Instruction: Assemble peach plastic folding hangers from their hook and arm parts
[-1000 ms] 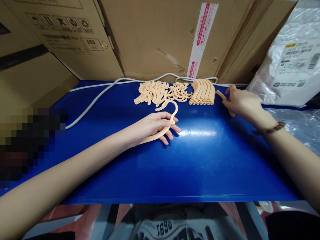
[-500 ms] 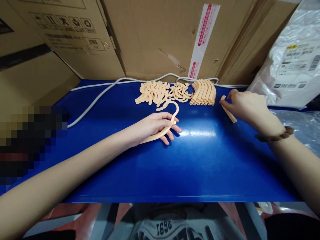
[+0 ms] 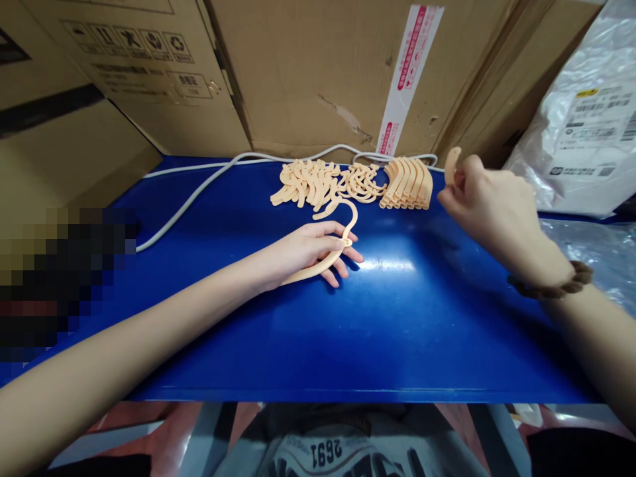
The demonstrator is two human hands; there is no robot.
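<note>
A: Hands?
B: Left hand [image 3: 320,248] pinches a cream hook [image 3: 354,215] where it meets a curved arm [image 3: 313,270] — thumb on top at the joint, other fingers spread. Right hand [image 3: 497,205] pinches a loose piece [image 3: 452,165], one end sticking up past the fingers, at the right of the blue table [image 3: 387,331].
A: Which way round is that loose piece?
B: Can't say; its lower end is hidden by the hand.
A: Stock?
B: Far edge, left to right: wavy pile [image 3: 305,182], hook pile [image 3: 362,184], nested stack [image 3: 408,184] (the only tidy one). White cable [image 3: 199,192] behind.
A: Risks?
B: My read: hook tip looks close to the piles — a sideways swing could snag loose pieces. With the left grip mostly thumb and index, a side push could twist the joint. Loose piece could rotate in that small pinch. A low right-hand pass could topple the stack.
</note>
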